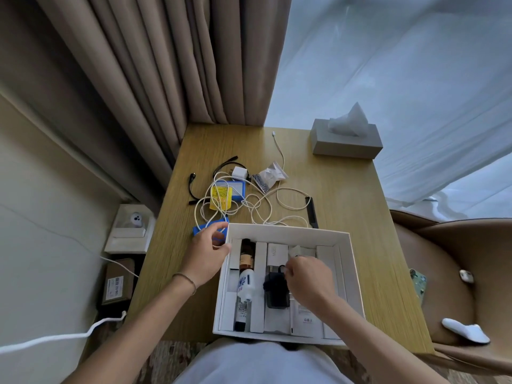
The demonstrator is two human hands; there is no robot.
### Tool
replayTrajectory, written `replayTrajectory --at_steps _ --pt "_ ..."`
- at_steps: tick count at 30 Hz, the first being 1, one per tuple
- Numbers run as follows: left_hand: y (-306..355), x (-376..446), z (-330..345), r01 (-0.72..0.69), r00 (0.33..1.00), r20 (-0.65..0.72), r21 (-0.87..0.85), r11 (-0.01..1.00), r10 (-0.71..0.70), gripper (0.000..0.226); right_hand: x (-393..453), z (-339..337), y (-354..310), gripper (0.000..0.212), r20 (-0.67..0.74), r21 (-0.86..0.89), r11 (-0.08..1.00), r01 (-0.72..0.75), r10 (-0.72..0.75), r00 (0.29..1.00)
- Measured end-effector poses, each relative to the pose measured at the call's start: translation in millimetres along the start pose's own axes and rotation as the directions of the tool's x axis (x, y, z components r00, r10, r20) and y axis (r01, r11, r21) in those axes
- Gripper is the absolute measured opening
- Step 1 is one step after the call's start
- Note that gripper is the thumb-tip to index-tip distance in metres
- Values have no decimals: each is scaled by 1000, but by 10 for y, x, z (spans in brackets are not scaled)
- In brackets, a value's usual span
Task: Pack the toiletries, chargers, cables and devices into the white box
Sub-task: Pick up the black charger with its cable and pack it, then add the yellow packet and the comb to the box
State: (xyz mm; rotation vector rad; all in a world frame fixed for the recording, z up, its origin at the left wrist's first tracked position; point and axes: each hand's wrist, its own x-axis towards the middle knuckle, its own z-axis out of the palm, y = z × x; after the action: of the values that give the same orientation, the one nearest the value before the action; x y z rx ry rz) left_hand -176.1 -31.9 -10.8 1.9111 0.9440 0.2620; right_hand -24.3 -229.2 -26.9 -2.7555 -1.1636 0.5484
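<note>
The white box [288,231] sits open at the near edge of the wooden table [346,195], its near wall partly cut off from view by the person's white shirt. The left hand [206,254] rests at the box's far-left corner, thumb and fingers loosely curled around the rim; the fingertips overlap a blue device [206,227] just outside that corner, and whether they grip the device or only the wall cannot be told. The right hand [306,278] reaches down inside the box, fingers bunched together and pointing toward a black pouch-like item [274,291] just left of them; a thin black loop [282,268] sits at the fingertips, but the hand's back hides whether it is pinched. Left of that, in a narrow compartment, lie a brown bottle [247,254], a white bottle [246,285] and a dark tube [240,314] in a row. Under the right wrist, white packets are partly covered. Beyond the fingers of both hands, a tangle of white cables [266,206] spreads over a blue-framed device [235,189] with a yellow label, beside a white charger [240,173], black cables [194,187], a crumpled clear bag [270,176] and a black comb [311,212]. A grey tissue box [346,139] stands at the far-right corner.
</note>
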Motion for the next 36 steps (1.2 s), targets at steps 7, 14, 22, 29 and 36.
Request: replayTrajectory --at_steps 7,14,22,29,36 --pt "197 276 -146 -78 994 -60 141 987 87 38 254 -614 -168 23 -199 168 979 115 -81 977" --pt "180 565 -292 -7 998 -59 229 973 21 32 698 -876 -264 28 -164 338 938 81 -26 986" --pt "190 1088 -335 70 997 -50 423 904 -53 23 1259 -905 -366 27 -144 410 910 67 -9 990" --pt "20 1663 -199 52 998 -15 592 805 -54 36 1649 -798 -309 26 -95 400 916 34 4 995" --pt "-258 2081 -36 -29 999 9 735 678 33 51 1932 -698 -161 25 -48 376 926 -21 42 998"
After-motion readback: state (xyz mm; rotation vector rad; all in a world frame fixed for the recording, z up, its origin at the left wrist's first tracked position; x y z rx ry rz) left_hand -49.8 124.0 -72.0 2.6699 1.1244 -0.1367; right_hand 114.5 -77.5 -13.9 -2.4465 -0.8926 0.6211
